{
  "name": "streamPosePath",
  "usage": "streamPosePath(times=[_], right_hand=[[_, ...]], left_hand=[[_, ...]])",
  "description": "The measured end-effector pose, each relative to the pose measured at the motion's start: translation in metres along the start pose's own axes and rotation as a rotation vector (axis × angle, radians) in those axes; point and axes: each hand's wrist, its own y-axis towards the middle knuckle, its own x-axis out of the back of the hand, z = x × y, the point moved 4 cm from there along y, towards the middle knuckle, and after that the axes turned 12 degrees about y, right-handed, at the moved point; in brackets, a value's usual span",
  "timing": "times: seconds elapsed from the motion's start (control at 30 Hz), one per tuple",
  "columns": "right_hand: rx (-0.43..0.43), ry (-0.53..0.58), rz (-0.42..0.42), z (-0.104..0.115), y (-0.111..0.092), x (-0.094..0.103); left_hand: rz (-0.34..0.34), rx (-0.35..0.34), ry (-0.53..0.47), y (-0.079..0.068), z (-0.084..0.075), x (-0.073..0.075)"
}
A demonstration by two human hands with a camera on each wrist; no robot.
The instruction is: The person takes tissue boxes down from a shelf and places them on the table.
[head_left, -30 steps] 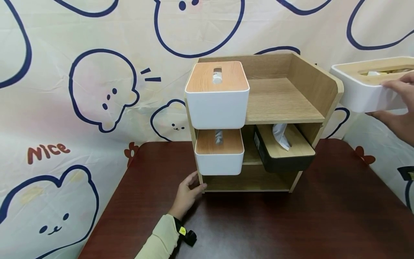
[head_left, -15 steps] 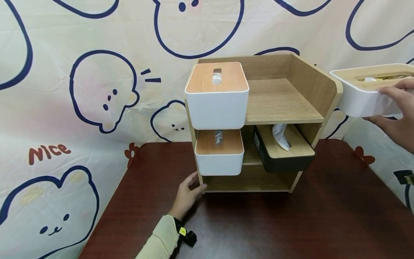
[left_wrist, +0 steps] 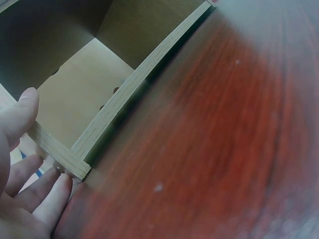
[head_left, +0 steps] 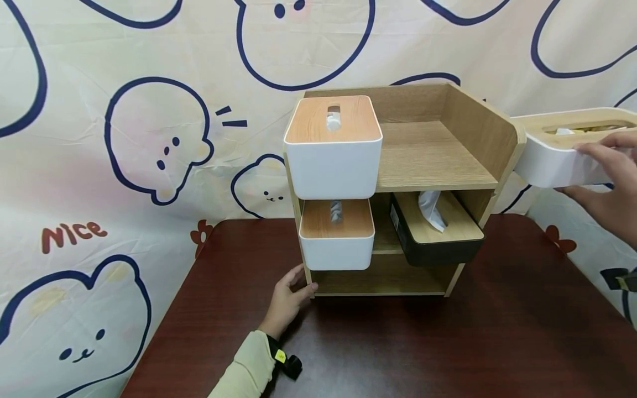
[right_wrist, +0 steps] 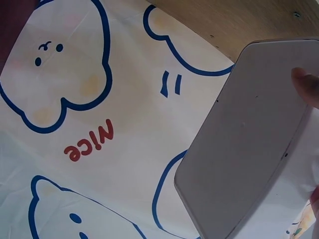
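At the right edge of the head view my right hand (head_left: pixel 607 177) grips a white tissue box (head_left: pixel 562 166) with a pale wood-look lid, held in the air beside the shelf's right side panel. The right wrist view shows the box's flat underside (right_wrist: pixel 244 124) with a thumb (right_wrist: pixel 306 87) pressed on it. My left hand (head_left: pixel 287 301) holds the lower left front edge of the wooden shelf unit (head_left: pixel 438 149). In the left wrist view its thumb (left_wrist: pixel 25 112) lies inside the side panel (left_wrist: pixel 57 149) and the other fingers outside.
On the shelf's top left stands a white tissue box (head_left: pixel 333 168) with a wood lid. Below it sits a smaller white one (head_left: pixel 338 251). A black tissue box (head_left: pixel 443 251) juts from the middle level at right. The dark red table (head_left: pixel 398 348) carries the unit; a printed cloth (head_left: pixel 164 50) hangs behind.
My right hand has lowered the white tissue box and brought it slightly left, closer to the shelf's side panel. My left hand stays in place on the shelf.
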Motion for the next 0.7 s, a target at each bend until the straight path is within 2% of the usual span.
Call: streamPosePath(times=[0.17,0.43,0.7], right_hand=[[-0.032,0.032,-0.030,-0.001,-0.006,-0.004],[-0.059,0.026,-0.030,0.000,-0.015,-0.007],[-0.049,0.025,-0.035,-0.002,-0.022,-0.010]], left_hand=[[-0.006,0.009,0.004,0.000,0.001,0.001],[0.021,-0.004,0.032,-0.009,-0.028,0.006],[-0.013,-0.011,0.030,-0.001,-0.001,0.001]])
